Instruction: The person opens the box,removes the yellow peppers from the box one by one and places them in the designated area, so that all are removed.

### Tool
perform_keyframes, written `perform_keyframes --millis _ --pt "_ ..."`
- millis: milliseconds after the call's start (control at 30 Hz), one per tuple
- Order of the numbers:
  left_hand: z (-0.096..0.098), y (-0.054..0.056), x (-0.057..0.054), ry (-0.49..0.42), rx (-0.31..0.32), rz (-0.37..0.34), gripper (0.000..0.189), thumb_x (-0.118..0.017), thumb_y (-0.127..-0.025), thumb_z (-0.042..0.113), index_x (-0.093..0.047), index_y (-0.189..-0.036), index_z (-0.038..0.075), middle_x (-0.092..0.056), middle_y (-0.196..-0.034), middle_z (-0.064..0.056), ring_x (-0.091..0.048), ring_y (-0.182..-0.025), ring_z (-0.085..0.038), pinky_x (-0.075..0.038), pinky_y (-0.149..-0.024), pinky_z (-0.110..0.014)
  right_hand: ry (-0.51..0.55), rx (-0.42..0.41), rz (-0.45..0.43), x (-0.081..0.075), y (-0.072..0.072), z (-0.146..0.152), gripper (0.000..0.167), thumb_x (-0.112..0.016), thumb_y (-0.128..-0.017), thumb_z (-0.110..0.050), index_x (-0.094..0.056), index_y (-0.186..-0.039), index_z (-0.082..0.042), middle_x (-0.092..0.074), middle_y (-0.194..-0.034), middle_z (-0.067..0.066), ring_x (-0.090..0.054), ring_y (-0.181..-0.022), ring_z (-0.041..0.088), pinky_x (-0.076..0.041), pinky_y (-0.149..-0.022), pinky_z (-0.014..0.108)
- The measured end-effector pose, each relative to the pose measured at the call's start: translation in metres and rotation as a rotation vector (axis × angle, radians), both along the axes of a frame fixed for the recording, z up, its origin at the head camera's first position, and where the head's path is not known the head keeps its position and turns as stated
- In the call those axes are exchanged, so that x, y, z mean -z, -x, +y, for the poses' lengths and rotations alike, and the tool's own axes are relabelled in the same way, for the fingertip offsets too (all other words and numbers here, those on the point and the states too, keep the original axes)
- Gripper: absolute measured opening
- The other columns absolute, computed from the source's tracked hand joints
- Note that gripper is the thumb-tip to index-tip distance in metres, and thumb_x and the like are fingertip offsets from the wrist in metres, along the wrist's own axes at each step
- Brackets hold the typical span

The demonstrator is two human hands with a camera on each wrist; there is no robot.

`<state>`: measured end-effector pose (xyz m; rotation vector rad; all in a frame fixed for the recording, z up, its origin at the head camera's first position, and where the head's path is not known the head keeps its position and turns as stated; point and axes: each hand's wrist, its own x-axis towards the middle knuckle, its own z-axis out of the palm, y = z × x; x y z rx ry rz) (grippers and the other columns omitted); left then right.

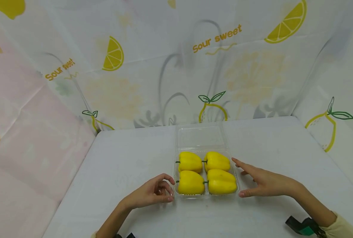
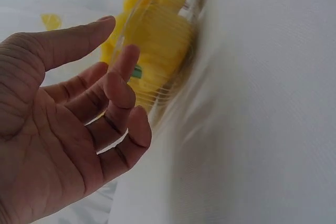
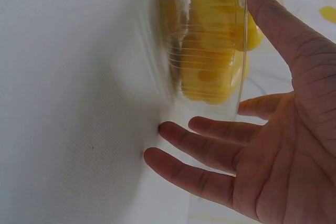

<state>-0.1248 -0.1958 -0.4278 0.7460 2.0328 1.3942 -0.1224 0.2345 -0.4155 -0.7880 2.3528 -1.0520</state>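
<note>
Several yellow bell peppers (image 1: 191, 182) with green stems lie in two rows inside a clear plastic clamshell box (image 1: 206, 196), whose lid (image 1: 201, 137) is folded back flat behind it. At the box's left side is my left hand (image 1: 151, 192), its fingers loosely bent with nothing in them; whether a fingertip touches the rim I cannot tell. My right hand (image 1: 267, 181) is beside the right wall, thumb and fingers spread. In the right wrist view the thumb (image 3: 278, 22) is at the rim of the box, and the other fingers are fairly straight.
A white cloth covers the table (image 1: 129, 152). Behind and on both sides hang printed curtains (image 1: 152, 82) with lemon drawings and lettering. A black and green wrist strap (image 1: 305, 228) is on the right forearm.
</note>
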Motion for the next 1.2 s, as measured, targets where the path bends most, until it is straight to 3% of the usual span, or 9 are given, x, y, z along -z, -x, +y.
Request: perform_keyframes --millis 133,267,433,533,633,800,967,1200 --pt "0.000 0.000 -0.005 0.045 -0.063 0.133 0.044 -0.074 -0.090 0.021 -0.051 -0.124 0.005 -0.057 -0.088 -0.005 -0.048 -0.067 -0.011 -0.040 -0.059 -0.020 -0.004 -0.002 0.004 -0.001 0.000 0.000 0.104 -0.074 -0.088 -0.041 -0.003 -0.159 -0.016 -0.021 -0.154 0.030 -0.044 -0.127 0.047 -0.045 -0.089 0.063" --pt "0.001 0.000 -0.005 0.027 -0.149 0.230 0.042 -0.076 -0.089 0.015 -0.052 -0.121 0.005 -0.052 -0.089 -0.009 -0.046 -0.067 -0.011 -0.036 -0.057 -0.021 -0.006 -0.002 0.002 -0.001 0.000 -0.001 0.104 -0.074 -0.088 -0.041 -0.004 -0.159 -0.015 -0.021 -0.155 0.030 -0.044 -0.127 0.047 -0.044 -0.090 0.063" --pt "0.009 0.000 -0.004 0.011 -0.234 0.304 0.043 -0.077 -0.085 0.006 -0.052 -0.120 0.004 -0.053 -0.097 -0.017 -0.047 -0.068 -0.020 -0.039 -0.057 -0.023 -0.011 0.003 -0.006 -0.002 -0.001 0.000 0.104 -0.074 -0.088 -0.041 -0.004 -0.159 -0.015 -0.020 -0.155 0.030 -0.044 -0.128 0.046 -0.044 -0.092 0.062" --pt "0.015 -0.001 -0.002 0.030 -0.266 0.348 0.048 -0.080 -0.083 0.010 -0.052 -0.121 0.003 -0.054 -0.098 -0.017 -0.047 -0.069 -0.028 -0.039 -0.058 -0.023 -0.012 0.002 -0.005 -0.002 -0.001 0.000 0.103 -0.074 -0.088 -0.041 -0.004 -0.159 -0.015 -0.020 -0.155 0.030 -0.044 -0.128 0.045 -0.043 -0.092 0.062" --pt "0.020 -0.002 0.000 0.050 -0.275 0.398 0.052 -0.083 -0.081 0.020 -0.053 -0.122 0.006 -0.054 -0.098 -0.012 -0.048 -0.073 -0.030 -0.039 -0.058 -0.023 -0.012 -0.002 -0.003 -0.002 -0.001 -0.001 0.103 -0.073 -0.088 -0.042 -0.004 -0.159 -0.015 -0.020 -0.155 0.030 -0.044 -0.128 0.045 -0.043 -0.092 0.062" --pt "0.029 -0.002 0.002 0.077 -0.249 0.520 0.060 -0.082 -0.080 0.036 -0.053 -0.125 0.008 -0.054 -0.100 -0.004 -0.048 -0.079 -0.022 -0.039 -0.062 -0.024 -0.022 -0.001 0.006 -0.001 0.000 0.000 0.104 -0.073 -0.088 -0.043 -0.003 -0.159 -0.015 -0.021 -0.155 0.029 -0.044 -0.128 0.044 -0.043 -0.093 0.061" --pt "0.037 -0.004 0.002 0.193 -0.246 0.681 0.070 -0.080 -0.078 0.048 -0.051 -0.129 0.010 -0.053 -0.104 0.004 -0.047 -0.085 -0.014 -0.044 -0.071 -0.025 -0.024 0.001 0.007 0.000 0.000 0.000 0.104 -0.073 -0.087 -0.044 -0.003 -0.159 -0.014 -0.023 -0.154 0.030 -0.044 -0.128 0.045 -0.043 -0.093 0.062" --pt "0.044 -0.005 0.005 0.323 -0.270 0.805 0.077 -0.073 -0.073 0.066 -0.053 -0.127 0.013 -0.053 -0.102 0.008 -0.045 -0.089 -0.010 -0.043 -0.071 -0.024 -0.008 -0.005 0.006 0.000 0.000 0.000 0.104 -0.073 -0.088 -0.043 -0.004 -0.159 -0.014 -0.025 -0.153 0.031 -0.044 -0.127 0.047 -0.044 -0.091 0.063"
